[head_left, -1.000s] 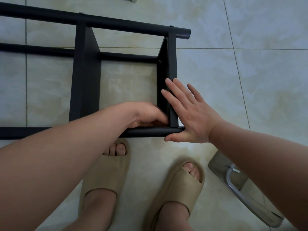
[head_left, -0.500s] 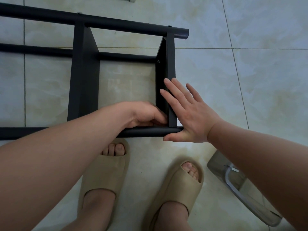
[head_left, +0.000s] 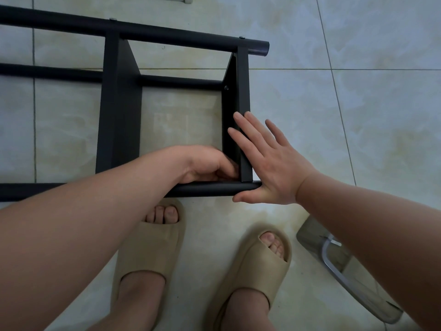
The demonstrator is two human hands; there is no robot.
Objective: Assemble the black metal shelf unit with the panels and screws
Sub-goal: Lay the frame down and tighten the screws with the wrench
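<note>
The black metal shelf unit [head_left: 167,32] lies on its side on the tiled floor. Its end panel [head_left: 244,80] stands between the far tube and the near tube [head_left: 210,189]. My right hand [head_left: 269,163] presses flat against the outer face of this panel, fingers straight, thumb under the near tube's end. My left hand [head_left: 205,163] is curled into the inner corner where the panel meets the near tube. Its fingertips are hidden, so I cannot tell what they hold. A screw head [head_left: 226,87] shows higher up on the panel's inner face.
A second panel [head_left: 119,115] stands to the left, with floor showing between the two panels. My feet in beige slippers [head_left: 152,247] [head_left: 257,263] stand just in front of the near tube. A clear plastic bag with a metal tool [head_left: 334,259] lies at the lower right.
</note>
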